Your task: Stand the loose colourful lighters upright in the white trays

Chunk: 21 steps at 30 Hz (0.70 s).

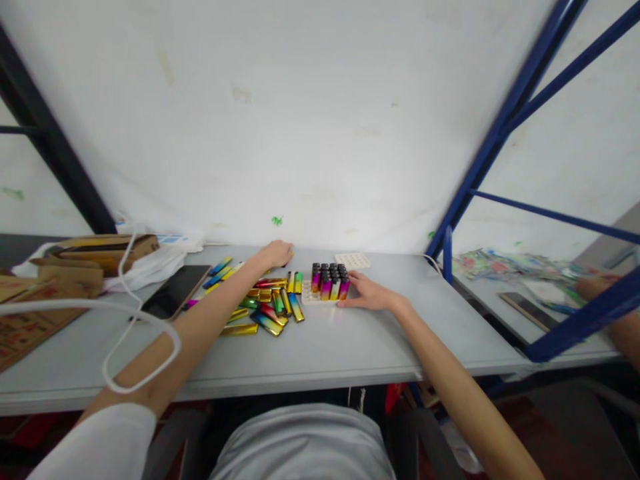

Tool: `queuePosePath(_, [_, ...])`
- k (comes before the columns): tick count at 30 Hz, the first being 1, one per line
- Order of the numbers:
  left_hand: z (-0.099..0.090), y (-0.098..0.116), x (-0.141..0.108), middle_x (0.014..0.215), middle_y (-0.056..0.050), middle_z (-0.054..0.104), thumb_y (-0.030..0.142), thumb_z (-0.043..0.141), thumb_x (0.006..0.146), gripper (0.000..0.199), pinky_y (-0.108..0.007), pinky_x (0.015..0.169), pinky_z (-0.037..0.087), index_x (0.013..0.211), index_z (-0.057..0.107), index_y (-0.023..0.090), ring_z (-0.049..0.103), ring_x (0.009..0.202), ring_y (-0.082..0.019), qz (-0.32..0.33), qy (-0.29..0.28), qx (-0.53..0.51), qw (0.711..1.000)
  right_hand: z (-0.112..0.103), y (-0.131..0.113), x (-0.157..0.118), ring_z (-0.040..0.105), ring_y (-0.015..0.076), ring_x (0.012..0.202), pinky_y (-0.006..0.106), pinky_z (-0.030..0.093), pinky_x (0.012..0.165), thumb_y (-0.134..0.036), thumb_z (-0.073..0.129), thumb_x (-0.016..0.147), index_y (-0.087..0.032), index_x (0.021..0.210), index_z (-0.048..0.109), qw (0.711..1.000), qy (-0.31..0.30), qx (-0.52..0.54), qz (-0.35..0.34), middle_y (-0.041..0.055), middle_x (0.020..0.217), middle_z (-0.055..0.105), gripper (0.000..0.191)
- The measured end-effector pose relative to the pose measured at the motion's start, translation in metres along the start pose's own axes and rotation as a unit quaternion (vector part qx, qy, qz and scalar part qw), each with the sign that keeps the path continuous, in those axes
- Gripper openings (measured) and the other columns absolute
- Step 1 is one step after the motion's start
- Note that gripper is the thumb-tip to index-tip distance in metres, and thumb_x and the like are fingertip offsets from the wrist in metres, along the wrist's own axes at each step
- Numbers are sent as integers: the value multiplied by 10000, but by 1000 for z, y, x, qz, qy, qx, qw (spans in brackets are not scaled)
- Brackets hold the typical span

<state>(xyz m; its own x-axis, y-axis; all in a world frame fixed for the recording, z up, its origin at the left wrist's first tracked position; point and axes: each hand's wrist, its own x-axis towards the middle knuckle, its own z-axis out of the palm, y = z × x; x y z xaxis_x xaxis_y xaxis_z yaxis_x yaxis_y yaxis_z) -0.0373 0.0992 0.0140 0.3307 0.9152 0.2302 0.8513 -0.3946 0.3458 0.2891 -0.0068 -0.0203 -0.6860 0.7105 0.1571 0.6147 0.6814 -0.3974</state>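
My right hand (370, 292) grips the right end of a white holed tray (311, 298), its thumb at the front edge and its fingers beside the upright pieces. Several shiny lighter-like tubes (326, 288) with black tops stand in rows in the tray's right part, coloured purple to yellow. The holes at its left end are bare. Beyond a loose pile of shiny multicoloured lighter-like pieces (267, 319), my left hand (277, 253) is closed, knuckles up. Something dark shows under its fingers, too small to name. My left forearm crosses over part of the pile.
A second white holed tray (353, 261) lies near the wall. At left are a phone (175, 292), cardboard boxes (70, 273) and a looping white cable (173, 333). A blue metal frame (493, 147) stands at right; beyond it another person's hand (595, 287) shows.
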Motion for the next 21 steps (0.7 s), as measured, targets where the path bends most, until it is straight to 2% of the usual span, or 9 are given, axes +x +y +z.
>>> queuePosePath(2, [0, -1, 3, 727, -113, 738, 293, 563, 834, 230, -298, 863, 502, 768, 738, 158, 684, 801, -229, -24, -42, 64, 997, 0, 0, 0, 468, 372, 1400, 543, 334, 1229, -773, 643, 821, -97, 1456, 519, 1000, 3, 3, 0, 230, 1509, 473, 936])
queuePosePath(7, [-10, 0, -12, 664, -103, 740, 271, 603, 811, 244, -272, 774, 493, 642, 749, 173, 694, 728, -225, -20, -70, 91, 993, 1, 0, 0, 482, 369, 1388, 537, 342, 1227, -769, 655, 815, -119, 1440, 542, 1000, 13, 13, -7, 214, 1501, 489, 908])
queuePosePath(9, [-14, -1, -19, 744, -110, 774, 244, 609, 801, 217, -272, 782, 491, 706, 789, 169, 712, 774, -235, -11, -69, 89, 994, 2, 1, 0, 486, 366, 1384, 534, 348, 1223, -766, 662, 811, -128, 1446, 537, 1000, 18, 17, -6, 206, 1497, 495, 909])
queuePosePath(12, [-20, -2, -27, 919, -100, 810, 197, 634, 758, 249, -255, 809, 496, 909, 830, 169, 729, 867, -234, -5, -55, 73, 996, 2, 2, -1, 480, 359, 1390, 524, 348, 1224, -757, 671, 813, -127, 1459, 521, 1000, 15, 14, -1, 204, 1504, 485, 915])
queuePosePath(16, [-23, 1, -33, 901, -82, 810, 144, 675, 681, 368, -254, 743, 517, 1020, 817, 164, 738, 786, -228, -23, -71, 6, 997, 1, 1, -1, 480, 362, 1387, 536, 344, 1224, -755, 668, 817, -128, 1437, 542, 1000, 14, 16, -6, 205, 1497, 490, 891])
queuePosePath(18, [-25, 4, -35, 879, -72, 806, 136, 679, 682, 388, -263, 747, 528, 1051, 797, 171, 743, 788, -230, -27, -51, -34, 998, 0, 1, -1, 485, 362, 1382, 538, 344, 1224, -755, 664, 820, -131, 1416, 563, 1000, 14, 15, -10, 201, 1488, 500, 869])
queuePosePath(21, [-29, 11, -40, 875, -68, 795, 177, 678, 733, 338, -283, 776, 544, 1061, 758, 186, 748, 823, -232, -27, 45, -87, 995, 0, 0, -1, 486, 364, 1381, 539, 347, 1223, -763, 661, 816, -128, 1417, 561, 1000, 14, 12, -7, 204, 1488, 500, 879])
